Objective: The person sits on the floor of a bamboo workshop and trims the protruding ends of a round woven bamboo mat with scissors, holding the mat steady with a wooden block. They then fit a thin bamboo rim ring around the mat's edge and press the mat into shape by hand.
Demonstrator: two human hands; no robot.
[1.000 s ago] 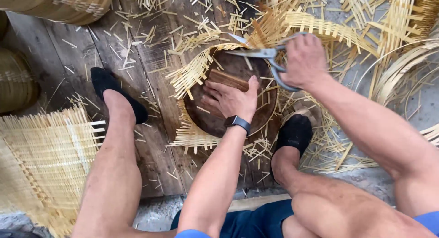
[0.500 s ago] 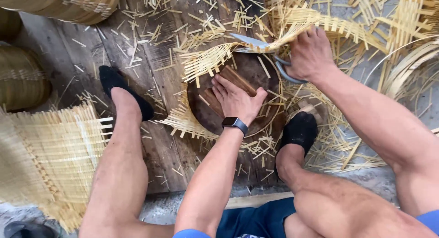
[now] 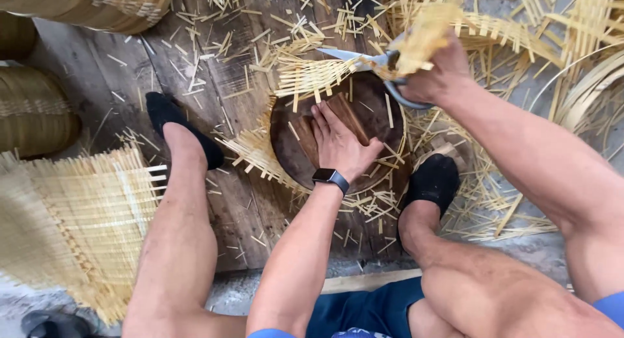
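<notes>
Head view shows the left hand (image 3: 339, 142) flat, pinning the woven mat (image 3: 312, 78) on a round board (image 3: 292, 149) while the right hand (image 3: 434, 75) grips scissors (image 3: 364, 60).

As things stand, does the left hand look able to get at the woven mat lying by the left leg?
Probably yes. The left hand presses flat on the round wooden disc and holds nothing; only the left leg lies between it and the woven mat, low enough to reach over.

We press our left hand (image 3: 341, 140) flat on the round dark wooden form (image 3: 305, 153) over the woven bamboo mat (image 3: 309, 75), while our right hand (image 3: 432, 71) grips scissors (image 3: 364, 60) at its edge.
</notes>
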